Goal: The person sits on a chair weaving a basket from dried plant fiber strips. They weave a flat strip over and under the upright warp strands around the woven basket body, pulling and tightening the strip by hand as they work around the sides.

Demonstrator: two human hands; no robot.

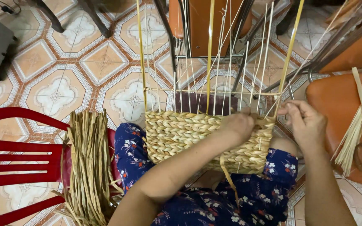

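Both hands, left point(239, 124) and right point(304, 121), are pinching strands at the woven basket point(197, 138) rim; thin upright stakes point(231, 62) are risking snapping.

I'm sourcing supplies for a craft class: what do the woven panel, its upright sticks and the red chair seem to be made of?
Woven panel: dried, twisted plant fibre, probably rush or seagrass, matte tan. Upright sticks: thin pale splints, likely bamboo or cane, smooth. Red chair: glossy moulded plastic, by its sheen. Both hands, left and right, work the top edge.

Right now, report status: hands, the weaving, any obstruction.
Left hand pressed on woven basket panel. Right hand pinching strand at its upper corner. Upright stakes crowd above.
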